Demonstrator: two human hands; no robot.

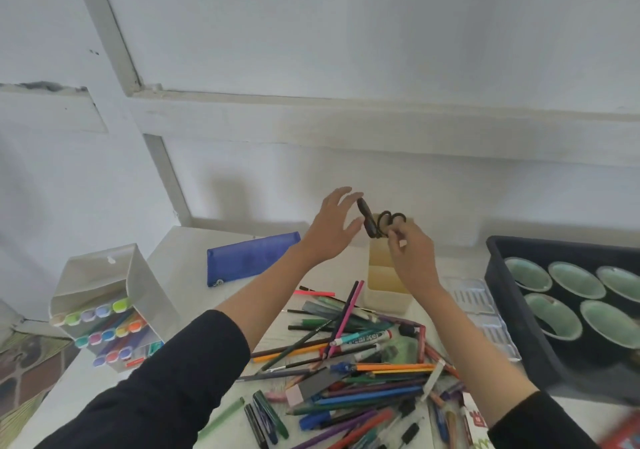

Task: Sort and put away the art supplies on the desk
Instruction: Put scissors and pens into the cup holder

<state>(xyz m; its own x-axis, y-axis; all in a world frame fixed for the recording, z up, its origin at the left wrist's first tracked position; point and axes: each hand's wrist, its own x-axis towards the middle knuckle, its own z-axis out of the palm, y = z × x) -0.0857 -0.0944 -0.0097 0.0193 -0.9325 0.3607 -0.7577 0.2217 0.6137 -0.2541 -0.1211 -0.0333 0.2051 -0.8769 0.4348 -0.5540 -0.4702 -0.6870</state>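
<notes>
Across the worktop (pixel 180 244): a white surface, with a loose pile of coloured pencils, pens and markers (pixel 349 365) spread over its near middle.
Far side: a white wall (pixel 346 50) with raised painted frames rises straight from the worktop's far edge.
Left side: a white marker stand (pixel 100 268) holds rows of pastel-capped markers; a blue zip pouch (pixel 252 258) lies flat farther back, toward the middle.
Right side: a dark tray (pixel 502 296) holds green-glazed bowls, 5 in view; a clear plastic insert (pixel 481 310) lies just left of it.
Holder (pixel 382 275): pale, yellowish, upright beyond the pile, partly behind the right wrist.
Scissors (pixel 375 223): dark-handled, handles up at the holder's mouth.
Right hand (pixel 412 254): fingers pinch a handle loop of the scissors.
Left hand (pixel 332 226): fingers straight and spread, gripping nothing; the tips are just beside the dark handle, contact cannot be told.
Sleeves: black, on both forearms.
Floor: a patterned covering (pixel 27 372) shows at the near left, below the worktop.
</notes>
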